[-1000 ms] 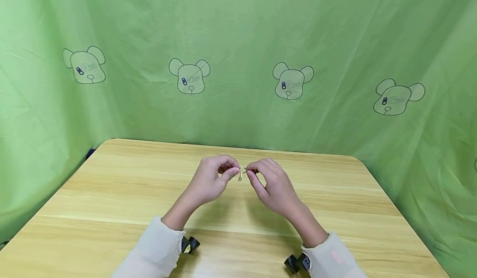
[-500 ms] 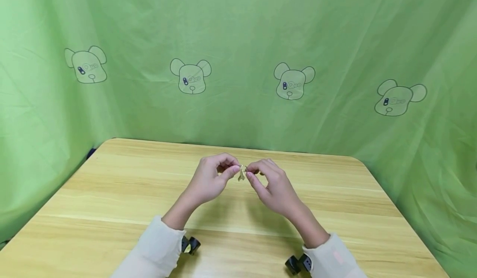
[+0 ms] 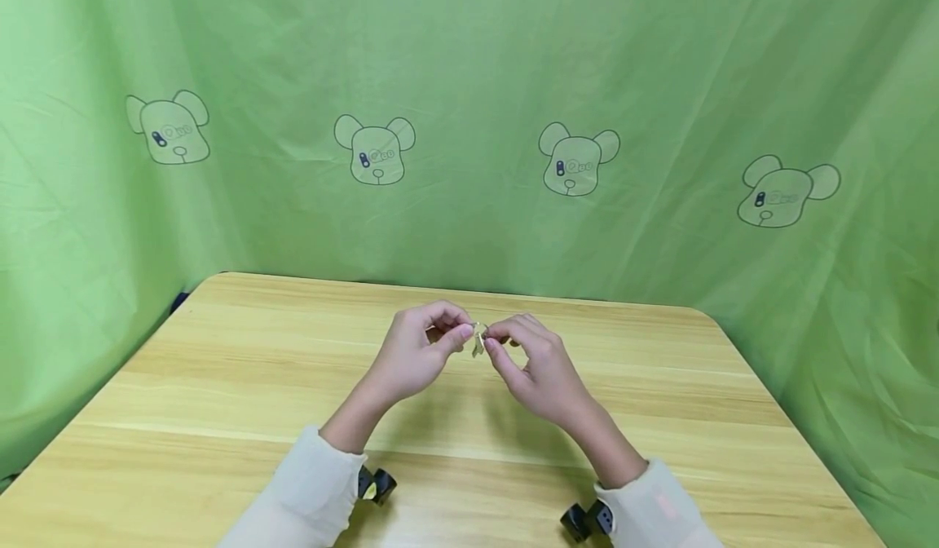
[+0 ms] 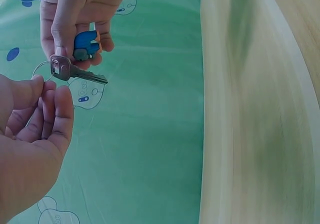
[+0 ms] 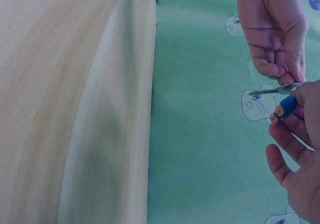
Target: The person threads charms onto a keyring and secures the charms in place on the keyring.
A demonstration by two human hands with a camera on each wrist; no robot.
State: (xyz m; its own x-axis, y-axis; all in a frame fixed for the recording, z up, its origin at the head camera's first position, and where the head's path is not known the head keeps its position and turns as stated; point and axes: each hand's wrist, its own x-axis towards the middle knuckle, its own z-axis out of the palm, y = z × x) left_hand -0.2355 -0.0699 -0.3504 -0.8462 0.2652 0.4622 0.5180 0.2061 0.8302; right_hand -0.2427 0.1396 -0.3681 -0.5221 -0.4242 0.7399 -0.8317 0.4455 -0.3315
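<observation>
A metal key hangs by its head on a thin split key ring, between the two raised hands; in the head view the key looks gold and points down. My left hand pinches the ring between thumb and fingertips. Opposite it, my right hand pinches at the ring's other side, close to the key's head; its exact grip is partly hidden. Against the right fingers sits a small blue figure charm with orange parts, also visible as a blue charm in the right wrist view.
Both hands are held above a light wooden table. Behind it hangs a green curtain printed with bear heads. Black wrist cameras, one a dark block, jut from the cuffs.
The key has swung and turned slightly between the hands, shifting a little to the right. Both hands stay nearly in place with their pinches kept.
</observation>
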